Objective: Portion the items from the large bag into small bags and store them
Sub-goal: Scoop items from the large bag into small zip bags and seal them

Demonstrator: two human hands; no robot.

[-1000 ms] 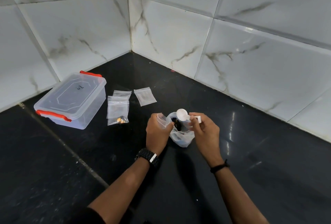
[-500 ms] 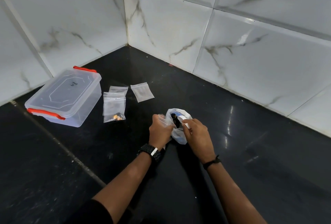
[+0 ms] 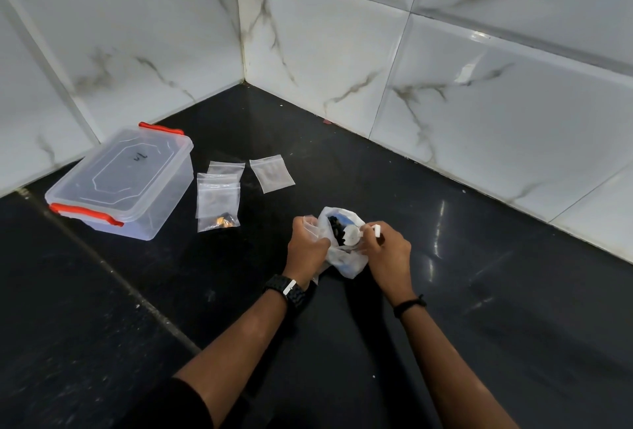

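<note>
A large white plastic bag point(image 3: 349, 259) with dark items inside sits on the black counter, its mouth open. My left hand point(image 3: 306, 247) grips the bag's left rim together with a small clear bag point(image 3: 310, 223). My right hand point(image 3: 388, 250) pinches the handle of a small white scoop point(image 3: 352, 234), whose bowl is at the bag's mouth. Three small zip bags lie further left: one with orange bits point(image 3: 216, 202), one partly under it point(image 3: 227, 167), and an empty one point(image 3: 271, 175).
A clear storage box point(image 3: 120, 182) with red latches and a closed lid stands at the left by the tiled wall. White marble tile walls meet in a corner behind. A seam point(image 3: 113, 269) runs diagonally across the black counter.
The scoop went down into the large bag and has come back up to its mouth. My left hand stayed on the bag's rim. The camera shifted a little.
</note>
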